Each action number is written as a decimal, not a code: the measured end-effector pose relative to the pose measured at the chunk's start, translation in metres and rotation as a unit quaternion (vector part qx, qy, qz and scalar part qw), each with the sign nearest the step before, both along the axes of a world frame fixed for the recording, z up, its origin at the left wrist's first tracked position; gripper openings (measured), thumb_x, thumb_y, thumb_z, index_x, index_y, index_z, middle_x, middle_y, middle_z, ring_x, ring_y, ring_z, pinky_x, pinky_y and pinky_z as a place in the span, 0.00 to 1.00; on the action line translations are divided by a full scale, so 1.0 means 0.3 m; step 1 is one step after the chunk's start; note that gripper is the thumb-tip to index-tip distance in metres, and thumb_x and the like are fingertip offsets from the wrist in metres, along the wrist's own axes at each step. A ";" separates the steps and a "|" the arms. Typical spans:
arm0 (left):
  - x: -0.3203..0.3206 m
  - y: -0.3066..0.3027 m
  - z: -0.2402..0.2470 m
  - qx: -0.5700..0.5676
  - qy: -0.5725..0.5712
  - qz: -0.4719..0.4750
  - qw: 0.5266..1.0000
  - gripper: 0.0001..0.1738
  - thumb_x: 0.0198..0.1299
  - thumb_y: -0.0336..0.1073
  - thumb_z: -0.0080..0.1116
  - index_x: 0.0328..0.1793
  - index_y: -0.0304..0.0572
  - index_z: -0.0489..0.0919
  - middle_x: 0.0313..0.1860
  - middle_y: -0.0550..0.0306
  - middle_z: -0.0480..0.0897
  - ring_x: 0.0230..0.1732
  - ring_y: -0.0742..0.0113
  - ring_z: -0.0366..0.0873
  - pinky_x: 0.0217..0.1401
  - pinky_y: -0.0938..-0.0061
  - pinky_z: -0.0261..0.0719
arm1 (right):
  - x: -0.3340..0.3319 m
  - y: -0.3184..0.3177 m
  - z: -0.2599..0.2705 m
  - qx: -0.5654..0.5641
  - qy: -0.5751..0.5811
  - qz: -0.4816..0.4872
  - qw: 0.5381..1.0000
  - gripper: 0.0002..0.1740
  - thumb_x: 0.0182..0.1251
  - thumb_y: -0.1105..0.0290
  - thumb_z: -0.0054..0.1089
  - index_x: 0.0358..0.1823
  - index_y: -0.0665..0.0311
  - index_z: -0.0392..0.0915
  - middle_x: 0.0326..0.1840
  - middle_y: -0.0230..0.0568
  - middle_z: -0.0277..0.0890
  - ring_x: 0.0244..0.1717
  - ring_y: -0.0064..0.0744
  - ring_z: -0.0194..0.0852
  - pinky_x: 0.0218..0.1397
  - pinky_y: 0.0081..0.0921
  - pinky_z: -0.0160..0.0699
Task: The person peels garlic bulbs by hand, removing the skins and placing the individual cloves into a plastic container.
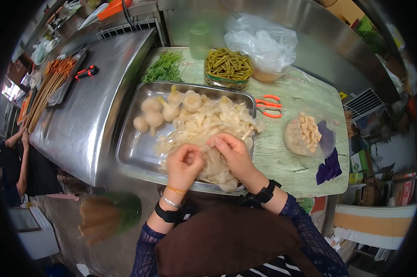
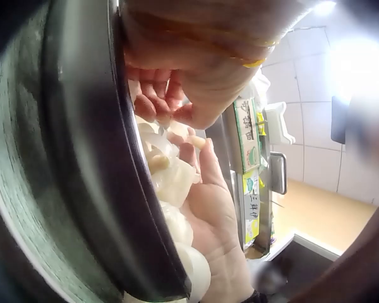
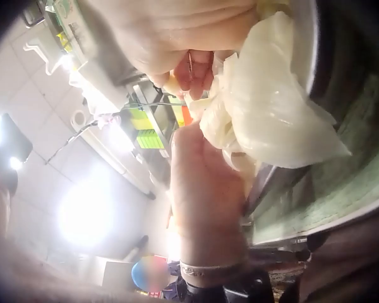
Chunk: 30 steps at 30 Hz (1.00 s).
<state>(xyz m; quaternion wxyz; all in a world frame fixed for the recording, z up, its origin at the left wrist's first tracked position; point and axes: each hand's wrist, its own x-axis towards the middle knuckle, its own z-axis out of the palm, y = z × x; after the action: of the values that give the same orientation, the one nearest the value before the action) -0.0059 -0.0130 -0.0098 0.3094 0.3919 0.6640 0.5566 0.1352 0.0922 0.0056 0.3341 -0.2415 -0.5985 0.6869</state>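
Note:
Over the near side of a metal tray (image 1: 135, 147), both hands meet at the fingertips. My right hand (image 1: 236, 156) holds a small pale garlic clove (image 2: 198, 141) between thumb and fingers. Opposite it, my left hand (image 1: 183, 167) pinches a thin bit of garlic skin (image 2: 163, 125) at the clove. Below them spreads a heap of loose garlic skins (image 1: 200, 128), with large pieces (image 3: 278, 101) close under the right hand in the right wrist view. Several whole garlic bulbs (image 1: 170, 110) lie at the tray's far left. Fingers partly hide the clove in the head view.
Right of the tray stand orange-handled scissors (image 1: 269, 107) and a clear tub of peeled cloves (image 1: 309, 133), a purple cloth (image 1: 329, 168) beside it. Behind are green herbs (image 1: 164, 67), a container of cut green beans (image 1: 228, 64) and a plastic bag (image 1: 264, 44). A steel counter (image 1: 90, 101) adjoins left.

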 end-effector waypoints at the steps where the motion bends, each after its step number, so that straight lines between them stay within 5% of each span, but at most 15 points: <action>1: 0.002 0.007 -0.005 0.015 0.036 0.006 0.999 0.08 0.59 0.24 0.59 0.44 0.37 0.79 0.28 0.66 0.78 0.28 0.82 0.73 0.33 0.85 0.72 | 0.002 0.001 0.001 -0.007 0.004 0.014 1.000 0.12 0.76 0.66 0.52 0.44 0.68 0.79 0.43 0.32 0.78 0.46 0.20 0.71 0.54 0.21 0.69; 4: -0.007 0.006 0.013 0.054 0.094 0.029 0.994 0.14 0.53 0.23 0.61 0.48 0.40 0.80 0.32 0.61 0.78 0.28 0.76 0.72 0.31 0.81 0.73 | -0.006 0.006 -0.007 0.060 -0.002 0.012 0.998 0.10 0.73 0.68 0.57 0.46 0.69 0.79 0.46 0.32 0.78 0.47 0.19 0.73 0.53 0.19 0.71; 6: 0.003 0.012 0.063 0.112 0.149 0.017 0.982 0.16 0.54 0.24 0.61 0.51 0.41 0.80 0.45 0.55 0.78 0.36 0.70 0.76 0.33 0.80 0.75 | -0.017 -0.012 0.000 -0.016 0.025 0.007 1.000 0.10 0.72 0.70 0.60 0.47 0.68 0.79 0.46 0.32 0.78 0.47 0.19 0.73 0.55 0.19 0.71; 9: 0.025 0.022 0.099 0.148 0.186 -0.001 0.971 0.18 0.53 0.25 0.65 0.52 0.40 0.80 0.50 0.53 0.76 0.40 0.66 0.77 0.35 0.78 0.77 | -0.018 -0.003 -0.012 -0.048 0.041 0.004 0.998 0.10 0.69 0.73 0.62 0.48 0.67 0.78 0.45 0.32 0.79 0.46 0.19 0.75 0.54 0.19 0.74; 19: 0.016 0.033 0.094 0.062 0.176 0.011 0.982 0.12 0.55 0.28 0.71 0.46 0.37 0.85 0.37 0.57 0.83 0.33 0.74 0.79 0.35 0.81 0.77 | -0.014 -0.001 -0.016 -0.083 0.084 0.020 0.993 0.09 0.70 0.75 0.60 0.49 0.69 0.76 0.43 0.37 0.81 0.45 0.22 0.79 0.53 0.20 0.77; 20: 0.025 0.037 0.095 0.076 0.168 0.031 0.982 0.11 0.53 0.30 0.71 0.43 0.40 0.85 0.32 0.54 0.84 0.29 0.66 0.79 0.33 0.76 0.77 | -0.018 -0.003 -0.019 -0.074 0.088 0.016 0.993 0.09 0.70 0.75 0.60 0.48 0.69 0.77 0.43 0.37 0.81 0.45 0.22 0.79 0.53 0.20 0.78; 23: 0.035 0.033 0.097 0.053 0.156 0.041 0.986 0.11 0.53 0.30 0.71 0.43 0.39 0.85 0.32 0.53 0.84 0.29 0.66 0.79 0.33 0.76 0.77 | -0.021 -0.011 -0.010 -0.065 0.092 0.014 0.994 0.11 0.69 0.75 0.61 0.50 0.69 0.77 0.43 0.36 0.81 0.45 0.21 0.78 0.52 0.20 0.77; 26: 0.032 0.030 0.051 0.047 0.099 0.062 0.992 0.09 0.53 0.29 0.70 0.41 0.38 0.84 0.31 0.53 0.83 0.29 0.65 0.79 0.33 0.75 0.77 | -0.018 -0.009 -0.013 0.065 0.024 -0.002 0.998 0.13 0.67 0.74 0.63 0.51 0.68 0.79 0.42 0.33 0.80 0.44 0.20 0.77 0.51 0.19 0.76; 30: 0.021 0.025 0.089 0.071 0.211 0.007 0.975 0.07 0.57 0.29 0.69 0.40 0.36 0.83 0.31 0.59 0.82 0.30 0.73 0.79 0.33 0.80 0.77 | -0.014 -0.003 -0.014 0.062 -0.008 -0.011 0.998 0.14 0.66 0.73 0.64 0.52 0.66 0.81 0.40 0.31 0.78 0.42 0.19 0.74 0.50 0.19 0.75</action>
<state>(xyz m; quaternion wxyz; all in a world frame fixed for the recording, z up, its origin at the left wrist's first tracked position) 0.0004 -0.0054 0.0169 0.1297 0.5165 0.6759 0.5094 0.1310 0.0914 0.0014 0.3511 -0.2320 -0.6402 0.6427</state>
